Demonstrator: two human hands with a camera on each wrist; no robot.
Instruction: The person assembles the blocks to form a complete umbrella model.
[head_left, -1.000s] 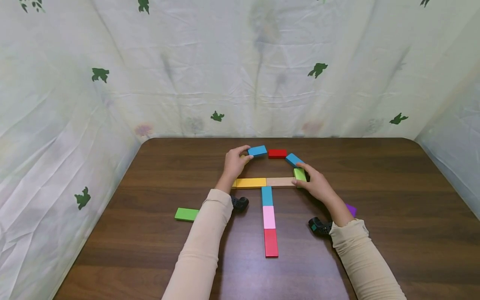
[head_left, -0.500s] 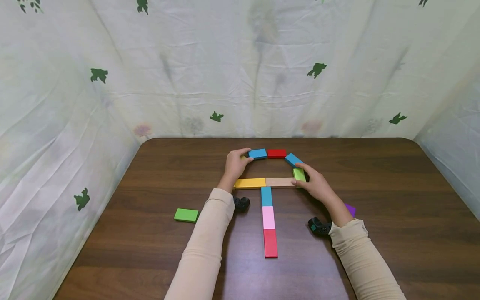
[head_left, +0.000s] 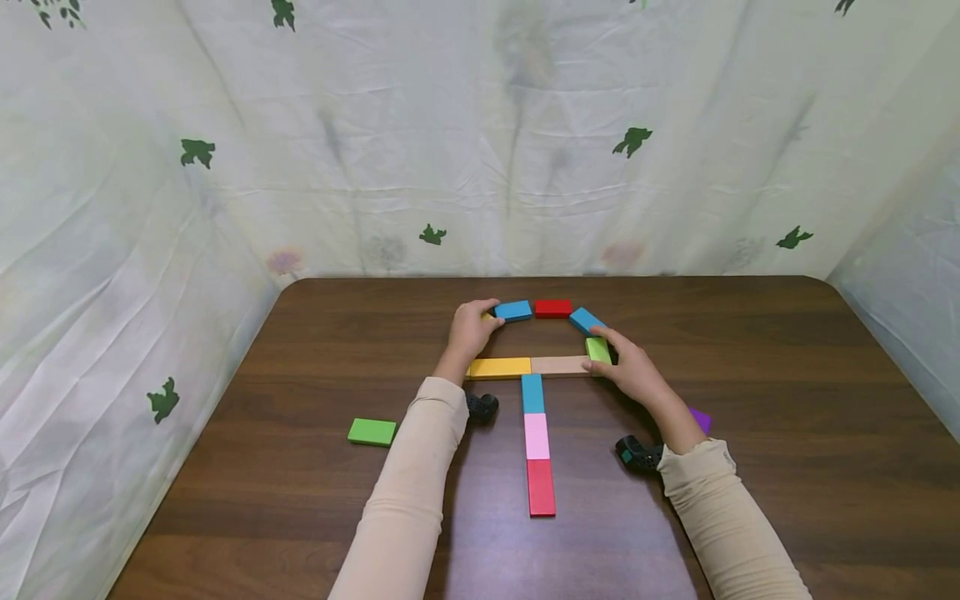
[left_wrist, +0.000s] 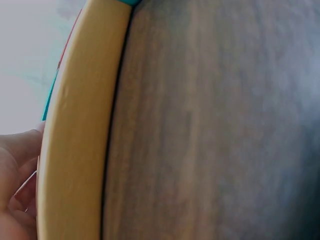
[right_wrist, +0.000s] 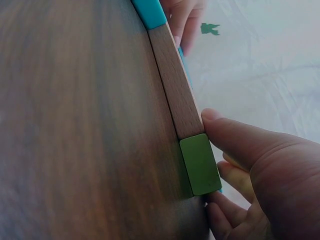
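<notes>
My left hand (head_left: 468, 329) pinches the left end of a blue block (head_left: 513, 312) at the back of the table. A yellow block (head_left: 487, 317) is mostly hidden under its fingers. To the right, a red block (head_left: 553, 309) and a second blue block (head_left: 587, 320) continue a curve. My right hand (head_left: 633, 365) holds a light green block (head_left: 598, 350) between thumb and fingers, the forefinger at the second blue block's corner. A yellow-orange block (head_left: 500, 368) and a tan block (head_left: 561, 366) form a row between the hands; the tan one meets the green block (right_wrist: 201, 164).
Below the row, a teal block (head_left: 532, 393), a pink block (head_left: 536, 436) and a red-pink block (head_left: 541, 487) run toward the front. A bright green block (head_left: 372, 432) lies left of the left forearm. A purple block (head_left: 701, 419) is partly behind the right wrist.
The left hand has lowered the blue block and drawn it slightly toward the front, level with the red block's left end. The right hand has stayed almost still.
</notes>
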